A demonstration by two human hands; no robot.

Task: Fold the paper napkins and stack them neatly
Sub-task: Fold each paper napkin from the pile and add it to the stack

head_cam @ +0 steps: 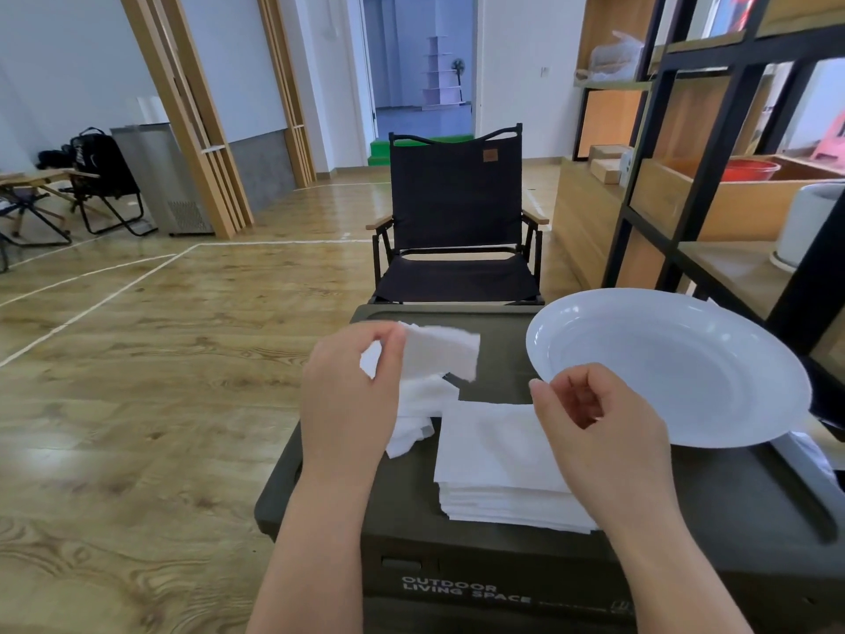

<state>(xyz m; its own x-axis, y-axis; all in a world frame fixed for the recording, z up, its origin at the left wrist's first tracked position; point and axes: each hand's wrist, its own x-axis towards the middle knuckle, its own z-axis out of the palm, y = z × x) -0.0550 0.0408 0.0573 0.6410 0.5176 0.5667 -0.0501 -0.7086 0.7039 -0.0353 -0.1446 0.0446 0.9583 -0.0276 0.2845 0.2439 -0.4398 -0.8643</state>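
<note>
Both hands raised over napkin stack (498, 464): left hand (350, 395) pinching folded napkin (434, 352), right hand (599, 421) loosely curled, empty.

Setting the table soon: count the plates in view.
1: a white plate on the dark box's far right corner, beside the right hand. Others may sit hidden on the shelves.

This looks like a big room for showing outdoor things. It has a wood floor (137, 359), a black camping chair (455, 221) and tall shelves (713, 144).
</note>
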